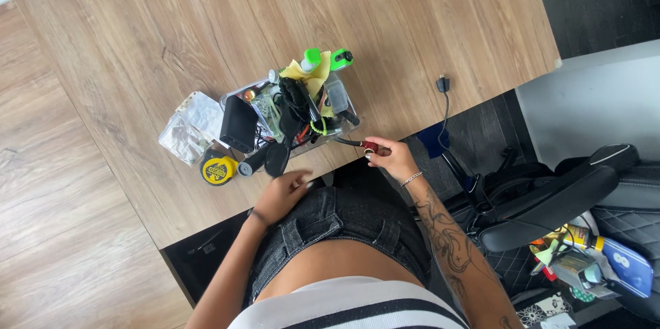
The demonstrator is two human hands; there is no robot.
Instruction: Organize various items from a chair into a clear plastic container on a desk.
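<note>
The right hand (388, 154) pinches a small red connector (370, 146) between thumb and fingertips, just off the near edge of the desk (426, 19). A dark lead (347, 141) runs from that connector back into the clear tray (352, 104), so the hand has the free end of something whose other end sits among the tray's contents. The left hand (280, 195) hovers at the near edge below the tray, fingers loosely curled and closed on nothing, its fingertips near a black cylinder (251, 164).

By my reading, the step in hand is drawing this lead out of the tray. The next move seems to call for a steady pull along the lead's line, with the free hand bracing the tray so it does not slide off the near edge.

The tray is crammed: a black box (238, 123) at its left end, a tangle of black cables (295, 99) in the middle, a yellow cloth (317, 74) and green-capped items (312, 58) at its far end. The tangle is what could snag the lead. Left of the tray lie a crumpled clear bag (187, 129) and a yellow tape measure (218, 169). A separate black plug (443, 84) with its cord lies near the desk's right edge, well apart. A black chair (550, 198) stands to the right, off the desk.
</note>
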